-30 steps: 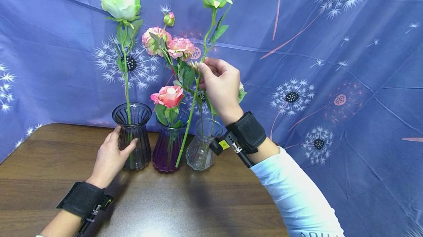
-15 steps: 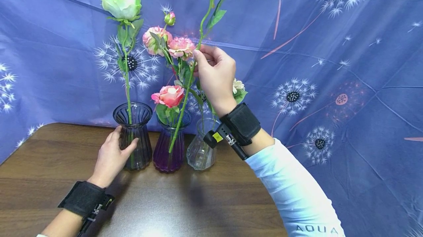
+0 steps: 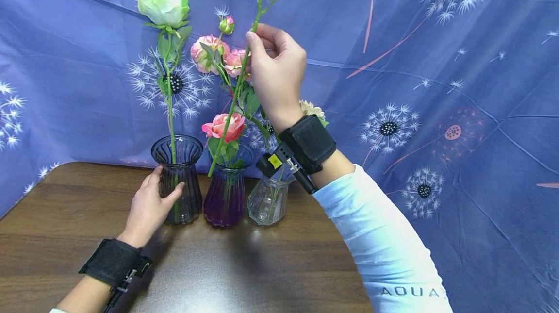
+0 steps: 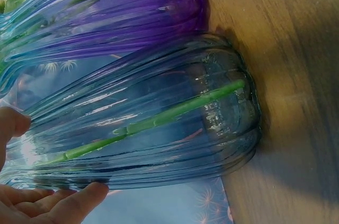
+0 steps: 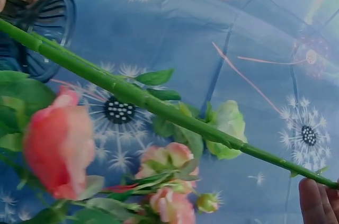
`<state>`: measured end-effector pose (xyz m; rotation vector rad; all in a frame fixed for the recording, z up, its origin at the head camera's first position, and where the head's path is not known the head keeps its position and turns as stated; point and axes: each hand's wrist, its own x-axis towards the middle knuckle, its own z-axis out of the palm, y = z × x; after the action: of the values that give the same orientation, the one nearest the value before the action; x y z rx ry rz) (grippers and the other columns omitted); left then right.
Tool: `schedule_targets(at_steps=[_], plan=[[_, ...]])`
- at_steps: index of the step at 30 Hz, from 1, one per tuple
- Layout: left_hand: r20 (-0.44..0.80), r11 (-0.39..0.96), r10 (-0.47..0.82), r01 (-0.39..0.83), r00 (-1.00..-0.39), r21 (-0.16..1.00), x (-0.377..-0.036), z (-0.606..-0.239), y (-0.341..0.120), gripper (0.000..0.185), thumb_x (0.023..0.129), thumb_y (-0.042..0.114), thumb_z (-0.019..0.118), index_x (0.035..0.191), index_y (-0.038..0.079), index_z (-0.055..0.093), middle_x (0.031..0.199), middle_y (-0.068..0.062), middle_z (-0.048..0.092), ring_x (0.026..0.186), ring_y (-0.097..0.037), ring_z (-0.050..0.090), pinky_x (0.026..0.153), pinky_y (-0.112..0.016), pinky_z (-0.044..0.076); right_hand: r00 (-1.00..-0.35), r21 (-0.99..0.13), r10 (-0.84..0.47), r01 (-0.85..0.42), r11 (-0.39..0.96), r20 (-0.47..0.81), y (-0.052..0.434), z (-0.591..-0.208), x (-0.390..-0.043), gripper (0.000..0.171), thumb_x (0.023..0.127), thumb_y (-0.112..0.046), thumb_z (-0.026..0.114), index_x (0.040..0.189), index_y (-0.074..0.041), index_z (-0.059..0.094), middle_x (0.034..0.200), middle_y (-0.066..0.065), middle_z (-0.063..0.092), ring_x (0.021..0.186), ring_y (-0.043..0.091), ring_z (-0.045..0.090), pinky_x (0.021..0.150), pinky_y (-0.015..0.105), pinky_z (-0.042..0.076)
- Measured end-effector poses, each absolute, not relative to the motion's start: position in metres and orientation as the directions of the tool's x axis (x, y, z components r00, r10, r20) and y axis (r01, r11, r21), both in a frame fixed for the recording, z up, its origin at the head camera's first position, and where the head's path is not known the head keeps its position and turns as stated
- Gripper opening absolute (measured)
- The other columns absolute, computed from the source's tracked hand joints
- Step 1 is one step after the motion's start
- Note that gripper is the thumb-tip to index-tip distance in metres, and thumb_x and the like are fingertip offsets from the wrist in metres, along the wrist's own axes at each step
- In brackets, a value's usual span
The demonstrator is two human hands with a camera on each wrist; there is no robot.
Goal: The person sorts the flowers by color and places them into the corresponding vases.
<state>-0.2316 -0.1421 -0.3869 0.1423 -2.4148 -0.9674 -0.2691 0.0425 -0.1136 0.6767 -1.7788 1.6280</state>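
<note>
My left hand [image 3: 148, 206] holds the side of a dark grey ribbed glass vase [image 3: 191, 196], thumb on one side and fingers on the other. A pale green artificial rose [image 3: 163, 8] stands in that vase; its stem shows through the glass in the left wrist view. Between thumb and fingers, my right hand [image 3: 279, 70] pinches the green stem [image 3: 230, 114] of a second rose, whose bloom is above the head view. This stem slants down to the left, its lower end in front of the purple vase's [image 3: 224, 199] rim and to the right of the grey vase.
The purple vase bears a coral pink rose [image 3: 224, 126]. To its right stands a clear glass vase [image 3: 267, 201]. Pink blossoms [image 3: 209, 53] rise behind the right hand's stem. All vases stand on a brown wooden table [image 3: 209, 274] before a blue dandelion-patterned cloth [image 3: 340, 123].
My right hand has risen and moved left with the rose, lifting the stem's lower end and taking the bloom out of the head view. The left hand stays on the grey vase.
</note>
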Motion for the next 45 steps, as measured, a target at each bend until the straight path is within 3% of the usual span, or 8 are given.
schedule_targets(at_steps=[7, 15, 35, 45], plan=[[0.456, 0.735, -0.284, 0.114, -0.843, 0.669, -0.233, -0.389, -0.144, 0.066, 0.087, 0.026, 0.062, 0.134, -0.014, 0.037, 0.128, -0.036, 0.046, 0.111, -0.054, 0.047, 0.090, -0.062, 0.040, -0.598, -0.594, 0.036, -0.784, 0.180, 0.801, 0.027, -0.099, -0.269, 0.021, 0.091, -0.007, 0.059, 0.107, 0.004, 0.065, 0.093, 0.015, 0.069, 0.063, 0.010, 0.057, 0.060, 0.019, 0.048], [0.458, 0.742, -0.273, 0.117, -0.846, 0.660, -0.232, -0.388, -0.143, 0.068, 0.088, 0.026, 0.063, 0.135, -0.014, 0.036, 0.128, -0.037, 0.046, 0.107, -0.054, 0.051, 0.083, -0.061, 0.044, -0.642, -0.620, 0.015, -0.735, 0.275, 0.767, 0.016, -0.102, -0.276, 0.023, 0.092, -0.013, 0.058, 0.112, -0.003, 0.065, 0.095, 0.009, 0.068, 0.077, 0.013, 0.059, 0.066, 0.014, 0.045], [0.426, 0.735, -0.274, 0.098, -0.862, 0.671, -0.231, -0.388, -0.143, 0.068, 0.089, 0.027, 0.062, 0.135, -0.015, 0.035, 0.127, -0.037, 0.046, 0.110, -0.053, 0.049, 0.086, -0.061, 0.042, -0.625, -0.587, -0.009, -0.736, 0.337, 0.780, -0.006, -0.123, -0.284, 0.024, 0.093, -0.013, 0.058, 0.112, -0.003, 0.065, 0.094, 0.007, 0.069, 0.080, 0.011, 0.063, 0.072, 0.008, 0.044], [0.440, 0.737, -0.274, 0.107, -0.855, 0.667, -0.233, -0.388, -0.143, 0.067, 0.088, 0.026, 0.062, 0.134, -0.014, 0.036, 0.128, -0.036, 0.047, 0.109, -0.052, 0.051, 0.086, -0.060, 0.043, -0.635, -0.596, -0.010, -0.730, 0.333, 0.772, -0.013, -0.134, -0.285, 0.022, 0.091, -0.012, 0.059, 0.110, -0.002, 0.066, 0.092, 0.008, 0.071, 0.075, 0.012, 0.064, 0.065, 0.009, 0.045]])
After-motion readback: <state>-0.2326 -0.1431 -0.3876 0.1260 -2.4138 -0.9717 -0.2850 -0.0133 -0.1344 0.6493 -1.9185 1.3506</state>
